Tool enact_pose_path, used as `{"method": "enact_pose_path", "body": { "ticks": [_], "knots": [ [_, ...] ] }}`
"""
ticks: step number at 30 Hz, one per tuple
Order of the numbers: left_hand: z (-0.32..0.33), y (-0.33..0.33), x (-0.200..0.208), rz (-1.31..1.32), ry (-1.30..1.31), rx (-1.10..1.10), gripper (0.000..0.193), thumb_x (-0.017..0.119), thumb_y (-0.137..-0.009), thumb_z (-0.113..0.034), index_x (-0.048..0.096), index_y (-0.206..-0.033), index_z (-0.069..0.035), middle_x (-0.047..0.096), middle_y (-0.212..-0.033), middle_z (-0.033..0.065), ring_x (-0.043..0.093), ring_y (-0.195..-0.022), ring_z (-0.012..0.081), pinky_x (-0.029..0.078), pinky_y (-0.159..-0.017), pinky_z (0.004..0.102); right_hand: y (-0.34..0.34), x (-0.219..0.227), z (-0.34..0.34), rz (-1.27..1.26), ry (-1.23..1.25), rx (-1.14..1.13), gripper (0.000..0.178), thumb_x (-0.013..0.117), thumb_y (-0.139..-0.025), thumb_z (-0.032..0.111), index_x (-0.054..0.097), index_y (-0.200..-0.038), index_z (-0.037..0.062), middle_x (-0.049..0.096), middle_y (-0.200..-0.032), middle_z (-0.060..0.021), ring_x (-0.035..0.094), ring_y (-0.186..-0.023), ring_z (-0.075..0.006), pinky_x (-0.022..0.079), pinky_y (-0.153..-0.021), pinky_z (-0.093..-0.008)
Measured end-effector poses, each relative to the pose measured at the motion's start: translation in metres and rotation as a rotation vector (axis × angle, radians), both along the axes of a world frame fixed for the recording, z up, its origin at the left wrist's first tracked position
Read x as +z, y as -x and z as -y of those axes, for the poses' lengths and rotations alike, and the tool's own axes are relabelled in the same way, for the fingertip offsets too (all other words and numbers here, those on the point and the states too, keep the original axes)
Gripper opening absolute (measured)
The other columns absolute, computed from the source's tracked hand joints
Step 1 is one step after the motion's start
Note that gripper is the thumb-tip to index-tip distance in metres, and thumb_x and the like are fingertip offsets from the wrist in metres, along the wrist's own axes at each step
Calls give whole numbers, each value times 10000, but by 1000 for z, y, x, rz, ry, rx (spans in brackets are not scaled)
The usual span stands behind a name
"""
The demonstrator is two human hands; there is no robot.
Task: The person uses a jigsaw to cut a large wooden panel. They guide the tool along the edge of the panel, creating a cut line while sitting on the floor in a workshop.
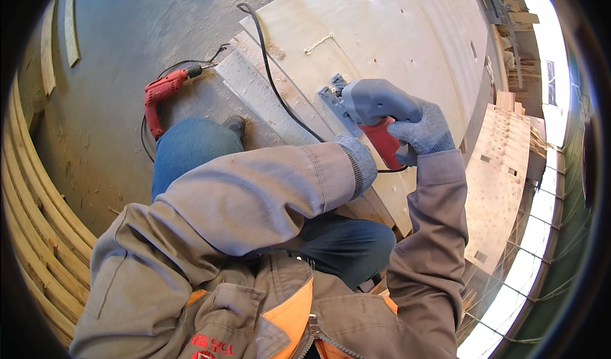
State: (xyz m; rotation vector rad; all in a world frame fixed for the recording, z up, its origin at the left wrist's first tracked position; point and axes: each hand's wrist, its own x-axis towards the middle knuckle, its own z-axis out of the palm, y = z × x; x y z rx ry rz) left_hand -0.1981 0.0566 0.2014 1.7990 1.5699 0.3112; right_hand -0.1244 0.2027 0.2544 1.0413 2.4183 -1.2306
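In the head view my right hand [429,130], in a grey knit glove, is wrapped round a jigsaw [375,101] with a grey body and a red lower part. The saw's metal foot rests at the slot in a large pale plywood sheet [407,41]. My left hand [358,163], gloved too, is low against the board just left of the saw's red part. Its fingers are hidden, so I cannot see whether they grip anything. A black cord [270,73] runs across the sheet toward the saw.
A red power drill [164,97] with a black chuck lies on the grey floor at the left, near my knee. Narrow boards [267,98] lie along the sheet's left edge. Curved timber strips [44,251] are stacked at far left. Another holed plywood panel [499,168] stands at right.
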Motion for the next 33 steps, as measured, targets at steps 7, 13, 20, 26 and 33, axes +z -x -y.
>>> {"method": "enact_pose_path", "body": {
  "ticks": [7, 13, 20, 26, 33],
  "knots": [
    [11, -11, -18, -24, 69, -68, 398, 780, -763, -216, 746, -1146, -113, 694, -1206, 152, 681, -1126, 311, 554, -912, 426, 5, 6, 7, 34, -70, 14, 401, 733, -659, 98, 698, -1033, -41, 666, -771, -51, 606, -665, -118, 496, -592, -284],
    [2, -5, -5, -56, 37, -40, 398, 776, -775, -226, 742, -1156, -115, 694, -1213, 148, 678, -1135, 302, 555, -913, 430, 8, 12, 5, 148, -37, -34, 377, 719, -669, 90, 696, -1022, -38, 654, -749, -54, 598, -597, -123, 496, -539, -290],
    [6, -5, -14, -27, 89, -98, 405, 767, -795, -253, 731, -1173, -114, 688, -1235, 138, 664, -1164, 292, 549, -932, 426, -3, 11, 6, 103, 14, -87, 363, 719, -665, 107, 706, -1004, -21, 660, -734, -68, 595, -586, -134, 489, -532, -293],
    [11, -6, -17, -17, 74, -77, 368, 732, -819, -229, 723, -1165, -105, 691, -1211, 129, 665, -1151, 286, 538, -944, 415, -2, 5, -1, 71, -78, 59, 385, 706, -680, 90, 681, -1044, -34, 630, -708, -41, 576, -512, -112, 474, -476, -272],
    [13, -3, -16, -2, 73, -68, 382, 726, -820, -228, 713, -1180, -101, 680, -1217, 138, 662, -1151, 286, 536, -937, 415, -2, -1, -8, 60, -210, 137, 293, 742, -647, 181, 671, -863, -3, 670, -725, -145, 647, -675, -215, 518, -663, -345]
  ]
}}
